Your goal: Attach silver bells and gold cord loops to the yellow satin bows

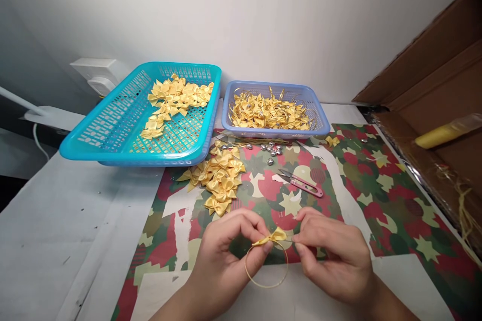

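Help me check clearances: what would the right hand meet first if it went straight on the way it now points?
Most likely the yellow bow pinched by the left hand: it sits just beyond the fingertips of the right hand, leftward. Depth is unclear from this one view, so contact isn't certain.

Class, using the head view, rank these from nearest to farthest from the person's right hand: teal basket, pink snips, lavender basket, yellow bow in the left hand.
From the right hand:
1. Yellow bow: just left of its fingertips, in the left hand.
2. Pink snips: beyond it, on the patterned sheet.
3. Lavender basket: at the back.
4. Teal basket: far left.
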`<state>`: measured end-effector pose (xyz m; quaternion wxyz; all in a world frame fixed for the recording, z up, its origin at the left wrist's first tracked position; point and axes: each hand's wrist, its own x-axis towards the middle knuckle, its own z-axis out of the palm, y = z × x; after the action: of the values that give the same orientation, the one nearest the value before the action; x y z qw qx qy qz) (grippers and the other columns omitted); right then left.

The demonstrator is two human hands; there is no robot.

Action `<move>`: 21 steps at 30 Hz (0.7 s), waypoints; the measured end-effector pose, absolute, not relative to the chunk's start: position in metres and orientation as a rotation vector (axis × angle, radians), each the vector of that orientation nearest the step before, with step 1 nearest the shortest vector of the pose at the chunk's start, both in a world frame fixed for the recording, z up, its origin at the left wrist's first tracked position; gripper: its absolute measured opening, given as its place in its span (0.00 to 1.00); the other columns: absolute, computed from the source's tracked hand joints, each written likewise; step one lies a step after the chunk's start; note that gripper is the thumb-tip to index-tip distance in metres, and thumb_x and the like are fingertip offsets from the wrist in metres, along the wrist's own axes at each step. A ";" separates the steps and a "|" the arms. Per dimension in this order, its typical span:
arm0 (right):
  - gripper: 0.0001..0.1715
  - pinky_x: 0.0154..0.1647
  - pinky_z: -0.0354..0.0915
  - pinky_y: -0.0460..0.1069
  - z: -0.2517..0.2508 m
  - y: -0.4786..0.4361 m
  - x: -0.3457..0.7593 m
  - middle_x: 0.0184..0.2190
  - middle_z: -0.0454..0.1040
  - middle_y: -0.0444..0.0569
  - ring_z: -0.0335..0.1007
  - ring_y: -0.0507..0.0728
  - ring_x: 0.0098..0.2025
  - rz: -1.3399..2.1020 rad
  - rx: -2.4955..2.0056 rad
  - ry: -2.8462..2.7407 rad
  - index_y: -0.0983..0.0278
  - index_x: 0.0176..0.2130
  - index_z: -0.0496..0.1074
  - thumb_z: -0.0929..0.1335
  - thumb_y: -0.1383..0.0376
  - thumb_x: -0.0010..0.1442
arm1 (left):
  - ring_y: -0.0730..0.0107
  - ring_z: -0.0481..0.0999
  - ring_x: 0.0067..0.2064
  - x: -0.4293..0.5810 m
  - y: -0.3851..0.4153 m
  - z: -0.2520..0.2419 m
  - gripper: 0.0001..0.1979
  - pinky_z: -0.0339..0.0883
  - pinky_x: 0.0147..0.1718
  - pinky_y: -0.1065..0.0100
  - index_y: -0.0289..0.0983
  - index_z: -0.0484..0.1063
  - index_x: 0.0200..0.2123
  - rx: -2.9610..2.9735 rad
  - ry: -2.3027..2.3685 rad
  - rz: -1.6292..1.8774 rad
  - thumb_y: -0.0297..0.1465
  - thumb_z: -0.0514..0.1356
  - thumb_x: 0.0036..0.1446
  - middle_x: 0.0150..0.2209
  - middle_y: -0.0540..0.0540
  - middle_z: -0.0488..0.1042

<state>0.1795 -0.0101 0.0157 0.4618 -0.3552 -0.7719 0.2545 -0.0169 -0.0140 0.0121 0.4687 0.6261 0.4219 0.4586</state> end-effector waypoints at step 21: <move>0.14 0.29 0.67 0.51 0.018 -0.010 0.177 0.17 0.63 0.41 0.55 0.48 0.19 0.630 -0.855 -1.881 0.64 0.29 0.71 0.64 0.81 0.51 | 0.76 0.74 0.30 -0.016 -0.013 0.013 0.08 0.67 0.32 0.73 0.38 0.69 0.25 1.545 1.040 1.141 0.23 0.63 0.53 0.28 0.53 0.75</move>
<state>0.1774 -0.0103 0.0178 0.4712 -0.3492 -0.7681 0.2570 -0.0156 -0.0132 0.0135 0.4606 0.6279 0.4225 0.4638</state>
